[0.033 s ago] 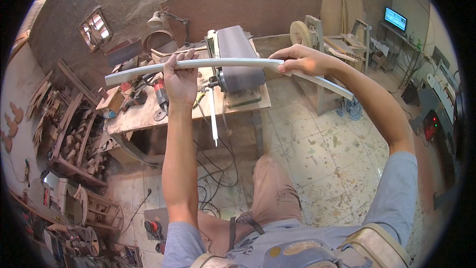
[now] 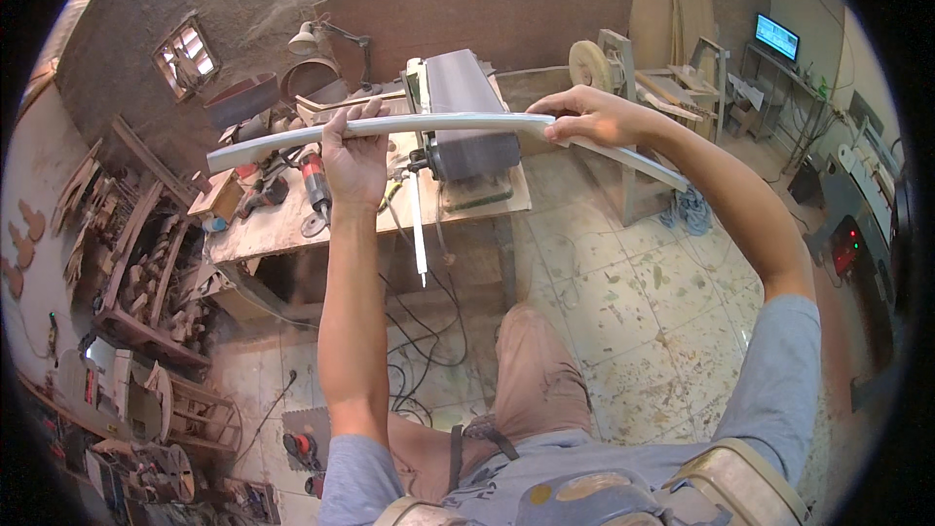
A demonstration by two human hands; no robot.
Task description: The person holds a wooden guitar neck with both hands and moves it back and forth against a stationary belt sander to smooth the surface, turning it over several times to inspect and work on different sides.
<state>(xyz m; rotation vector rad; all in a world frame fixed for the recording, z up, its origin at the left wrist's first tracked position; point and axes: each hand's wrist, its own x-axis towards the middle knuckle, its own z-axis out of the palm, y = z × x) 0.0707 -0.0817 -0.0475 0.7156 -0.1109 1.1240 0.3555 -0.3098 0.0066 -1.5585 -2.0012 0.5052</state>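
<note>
A long, narrow, pale strip [image 2: 438,124] spans the view from left to right, held up in front of a belt sander [image 2: 466,83] with a broad grey belt. My left hand [image 2: 355,156] is closed around its left part, fingers over the far side. Toward the other end, my right hand [image 2: 596,119] grips the strip between thumb and fingers, and the strip's tail slants down past it. The strip crosses the front of the sander's belt in this view; whether it touches the belt I cannot tell.
The wooden workbench [image 2: 365,227] carries an angle grinder [image 2: 315,180], a cordless drill [image 2: 263,197] and a desk lamp [image 2: 305,41]. Black cables [image 2: 429,351] lie on the tiled floor. Wood scraps [image 2: 146,263] are stacked at left; a lit screen [image 2: 777,36] stands at far right.
The strip's right end has shifted slightly left and up, and its left end sits a touch lower. Both hands keep their hold in nearly the same places.
</note>
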